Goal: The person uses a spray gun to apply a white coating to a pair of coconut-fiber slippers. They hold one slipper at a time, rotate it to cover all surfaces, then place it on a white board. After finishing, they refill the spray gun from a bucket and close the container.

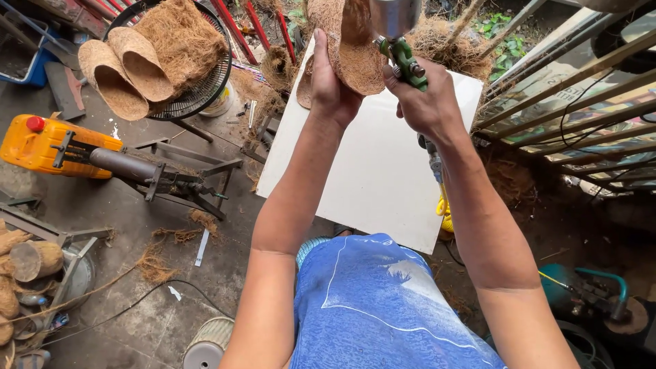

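Note:
My left hand (331, 83) grips a brown coconut-fibre pot (350, 41), holding it up at the top middle of the view. Right beside it, my right hand (425, 102) is closed on a spray gun (403, 51) with a green body and a shiny metal cup; its nozzle sits against the fibre pot. A hose runs down from the gun past my right wrist. Below both hands lies a white board (372, 171).
Several fibre pots (143, 61) are stacked on a round wire rack at top left. A yellow canister (41, 143) and a metal frame stand at left. Coconut husks (20, 263) lie at the bottom left. A wooden railing (581, 102) runs along the right.

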